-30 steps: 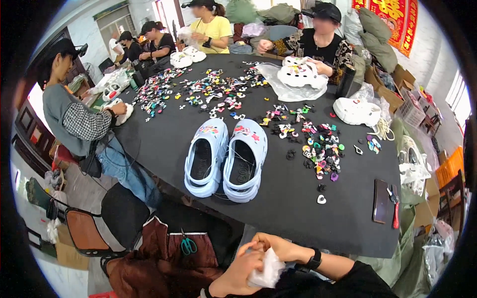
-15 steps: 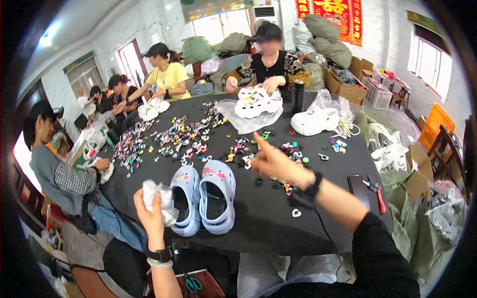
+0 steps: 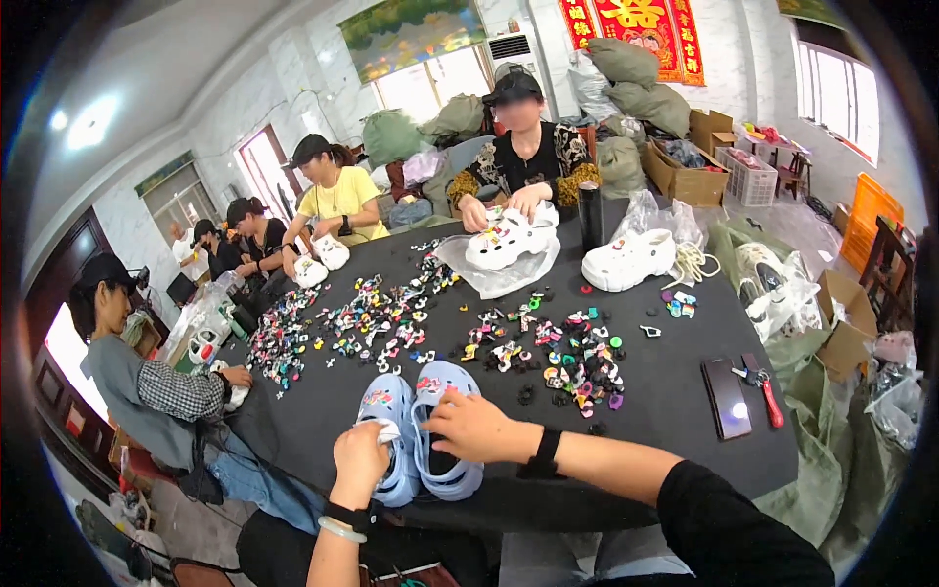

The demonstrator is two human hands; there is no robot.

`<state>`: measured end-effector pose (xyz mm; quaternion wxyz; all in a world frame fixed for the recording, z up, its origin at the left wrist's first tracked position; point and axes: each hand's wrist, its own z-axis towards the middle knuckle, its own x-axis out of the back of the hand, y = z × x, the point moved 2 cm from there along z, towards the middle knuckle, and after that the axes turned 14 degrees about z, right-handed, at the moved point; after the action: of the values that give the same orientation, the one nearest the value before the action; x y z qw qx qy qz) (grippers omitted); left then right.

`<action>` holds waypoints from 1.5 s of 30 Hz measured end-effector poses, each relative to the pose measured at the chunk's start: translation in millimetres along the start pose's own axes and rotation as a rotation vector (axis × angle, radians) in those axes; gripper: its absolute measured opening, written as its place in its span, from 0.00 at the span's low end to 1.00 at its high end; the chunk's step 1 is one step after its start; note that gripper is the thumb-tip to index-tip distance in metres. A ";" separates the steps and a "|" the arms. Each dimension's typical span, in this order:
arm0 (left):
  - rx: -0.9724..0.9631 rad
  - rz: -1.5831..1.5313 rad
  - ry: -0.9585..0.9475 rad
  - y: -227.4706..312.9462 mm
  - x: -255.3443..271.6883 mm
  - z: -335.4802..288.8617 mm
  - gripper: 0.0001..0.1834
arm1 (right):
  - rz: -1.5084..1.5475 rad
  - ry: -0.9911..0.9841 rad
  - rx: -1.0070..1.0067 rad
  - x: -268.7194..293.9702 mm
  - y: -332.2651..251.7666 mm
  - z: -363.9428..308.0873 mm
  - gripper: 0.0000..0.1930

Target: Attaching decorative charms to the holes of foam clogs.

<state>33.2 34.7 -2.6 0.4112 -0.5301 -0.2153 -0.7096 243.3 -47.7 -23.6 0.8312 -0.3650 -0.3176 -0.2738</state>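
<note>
Far left, a co-worker in a grey vest [image 3: 137, 382] bent over a white shoe [image 3: 238, 391] at the edge of the black table [image 3: 665, 391]. Next along came a bright scatter of little charms [image 3: 284, 342], dense and many-coloured, and behind it a person in a yellow top [image 3: 342, 201] with a pair of white clogs [image 3: 311, 272].

Then the near edge, and there was the left hand [image 3: 360, 455], closed around a crumpled white wad [image 3: 388, 430], right at the opening of the left blue clog [image 3: 383, 396]! Tight beside that shoe stood the right blue clog [image 3: 445, 379], both toes pointing away across the table. Over its opening came the right hand [image 3: 474, 428], fingers loosely spread and bent; whether they touched the shoe, you could not tell.

Across the table, a person in patterned sleeves [image 3: 523, 157] had both hands at a white clog [image 3: 509, 240] lying on a clear plastic bag [image 3: 489, 279]. A second cluster of charms [image 3: 577, 372] lay this side of them, with a black bottle [image 3: 591, 215] upright beyond. Further right, another white clog [image 3: 626, 262], then a dark phone [image 3: 727, 399], and just beside it, keys with a red fob [image 3: 772, 403].
</note>
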 end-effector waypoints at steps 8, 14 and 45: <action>0.044 -0.365 -0.270 -27.5 -7.0 -10.9 0.22 | -0.057 0.081 0.023 -17.9 12.3 -19.8 0.12; 0.090 0.099 -0.082 -27.1 -35.1 4.0 0.10 | -0.085 0.135 0.018 -26.1 8.6 -22.5 0.10; -0.115 -0.166 0.185 27.9 41.0 -50.9 0.22 | 0.493 0.167 -0.180 -22.2 -7.2 -48.4 0.27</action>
<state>22.4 -33.5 14.2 0.3383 -0.4654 -0.1784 -0.7982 239.8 -84.7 -62.4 0.8604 -0.4798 -0.1237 -0.1193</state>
